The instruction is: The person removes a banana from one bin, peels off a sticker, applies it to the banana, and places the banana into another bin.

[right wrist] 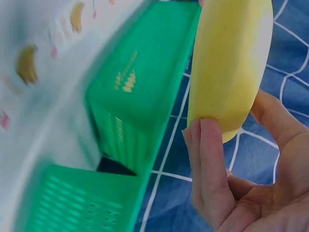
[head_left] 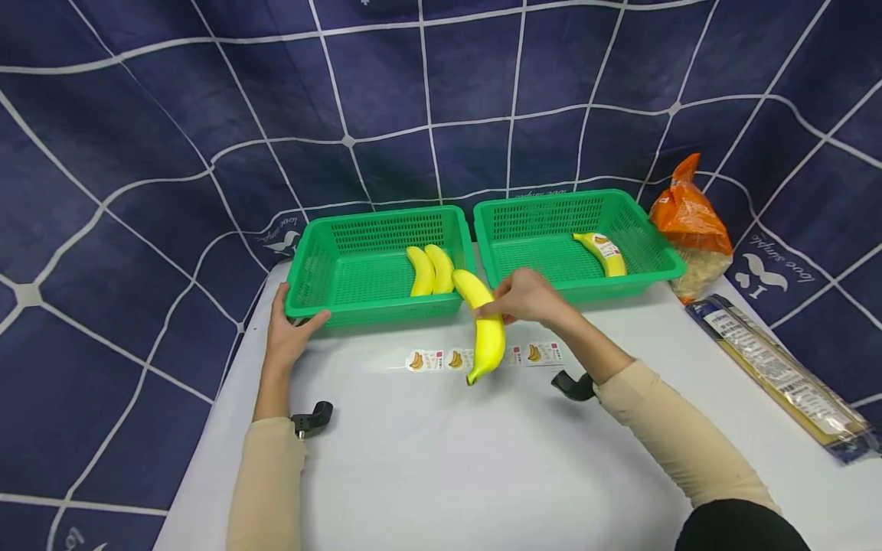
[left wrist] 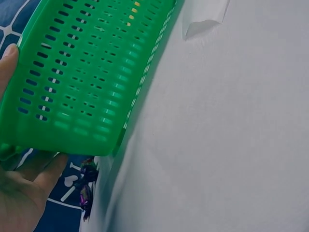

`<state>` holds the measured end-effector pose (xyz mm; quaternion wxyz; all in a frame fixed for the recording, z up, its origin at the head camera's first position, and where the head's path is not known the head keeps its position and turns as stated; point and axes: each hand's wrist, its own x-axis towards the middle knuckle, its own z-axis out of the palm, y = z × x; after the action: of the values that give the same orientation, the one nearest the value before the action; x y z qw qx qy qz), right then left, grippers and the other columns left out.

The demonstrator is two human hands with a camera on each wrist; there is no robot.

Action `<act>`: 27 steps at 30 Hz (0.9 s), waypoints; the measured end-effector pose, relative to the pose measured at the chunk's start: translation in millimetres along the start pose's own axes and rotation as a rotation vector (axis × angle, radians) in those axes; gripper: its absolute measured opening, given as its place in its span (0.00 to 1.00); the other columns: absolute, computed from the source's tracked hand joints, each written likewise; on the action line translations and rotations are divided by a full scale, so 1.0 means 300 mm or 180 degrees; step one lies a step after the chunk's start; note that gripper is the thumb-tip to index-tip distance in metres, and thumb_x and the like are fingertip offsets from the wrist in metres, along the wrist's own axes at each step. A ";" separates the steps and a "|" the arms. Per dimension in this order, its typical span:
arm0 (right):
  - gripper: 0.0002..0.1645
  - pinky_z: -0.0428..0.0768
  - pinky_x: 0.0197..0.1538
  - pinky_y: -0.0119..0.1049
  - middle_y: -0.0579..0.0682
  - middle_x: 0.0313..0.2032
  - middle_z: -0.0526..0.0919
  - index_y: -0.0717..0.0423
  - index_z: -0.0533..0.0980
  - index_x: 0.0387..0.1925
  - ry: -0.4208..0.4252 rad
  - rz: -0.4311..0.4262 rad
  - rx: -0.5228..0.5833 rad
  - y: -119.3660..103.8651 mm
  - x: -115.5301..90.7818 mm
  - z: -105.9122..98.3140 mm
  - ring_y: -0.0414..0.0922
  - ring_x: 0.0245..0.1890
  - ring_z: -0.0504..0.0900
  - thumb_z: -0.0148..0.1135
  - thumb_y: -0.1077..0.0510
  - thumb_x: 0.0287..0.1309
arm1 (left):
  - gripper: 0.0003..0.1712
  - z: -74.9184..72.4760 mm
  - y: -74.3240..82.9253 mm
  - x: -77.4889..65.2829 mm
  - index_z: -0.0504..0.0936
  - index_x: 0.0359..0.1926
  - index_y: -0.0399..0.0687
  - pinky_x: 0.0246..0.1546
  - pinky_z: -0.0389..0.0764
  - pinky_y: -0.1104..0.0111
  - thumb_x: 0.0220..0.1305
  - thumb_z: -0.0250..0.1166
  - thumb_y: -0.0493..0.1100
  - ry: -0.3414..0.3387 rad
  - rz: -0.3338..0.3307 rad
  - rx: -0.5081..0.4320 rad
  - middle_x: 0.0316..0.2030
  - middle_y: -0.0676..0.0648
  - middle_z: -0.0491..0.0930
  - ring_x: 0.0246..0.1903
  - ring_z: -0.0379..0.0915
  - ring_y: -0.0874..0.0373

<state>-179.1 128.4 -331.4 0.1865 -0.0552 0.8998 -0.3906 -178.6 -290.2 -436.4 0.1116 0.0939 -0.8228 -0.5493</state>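
Note:
A yellow banana [head_left: 488, 337] is pinched in my right hand [head_left: 530, 297], above the table in front of the left green basket [head_left: 372, 312]. The right wrist view shows the fingers [right wrist: 212, 164] on one side of the banana [right wrist: 231, 63] and the thumb on the other. My left hand [head_left: 285, 333] holds the near left corner of that basket, thumb at its front and fingers along its side. In the left wrist view the hand [left wrist: 21, 198] is at the basket's end [left wrist: 72, 135]. Two bananas [head_left: 432, 270] lie inside this basket.
The right green basket [head_left: 579, 289] holds one banana [head_left: 606, 254] with a label. A strip of banana-printed stickers [head_left: 544, 353] lies on the white table [head_left: 441, 459]. An orange-topped bag [head_left: 692, 222] and a long flat package [head_left: 779, 375] are at the right.

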 end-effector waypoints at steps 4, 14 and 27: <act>0.28 0.85 0.34 0.37 0.54 0.34 0.87 0.62 0.83 0.39 -0.0108 0.0090 0.0178 0.089 -0.057 0.061 0.50 0.31 0.87 0.78 0.45 0.42 | 0.62 0.005 0.003 -0.006 0.39 0.78 0.60 0.75 0.53 0.55 0.55 0.74 0.48 0.0046 0.0011 0.0061 0.78 0.53 0.38 0.76 0.45 0.47; 0.24 0.82 0.42 0.42 0.51 0.28 0.85 0.59 0.82 0.31 -0.0194 0.0238 0.0098 0.248 -0.141 0.189 0.49 0.25 0.85 0.81 0.47 0.36 | 0.61 0.016 0.005 -0.027 0.40 0.78 0.62 0.73 0.58 0.53 0.55 0.73 0.52 0.0165 0.0003 0.0135 0.77 0.49 0.44 0.74 0.50 0.44; 0.29 0.84 0.27 0.34 0.51 0.25 0.84 0.61 0.78 0.36 -0.0382 0.0392 0.0063 0.289 -0.161 0.268 0.42 0.19 0.83 0.82 0.49 0.34 | 0.59 0.054 0.003 -0.049 0.42 0.78 0.51 0.69 0.66 0.55 0.57 0.72 0.50 0.0439 0.0103 0.0021 0.75 0.44 0.47 0.72 0.55 0.41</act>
<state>-99.9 145.1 -430.4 0.2643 -0.0212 0.8848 -0.3833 -169.3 -271.4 -442.9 0.1767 0.1185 -0.8163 -0.5370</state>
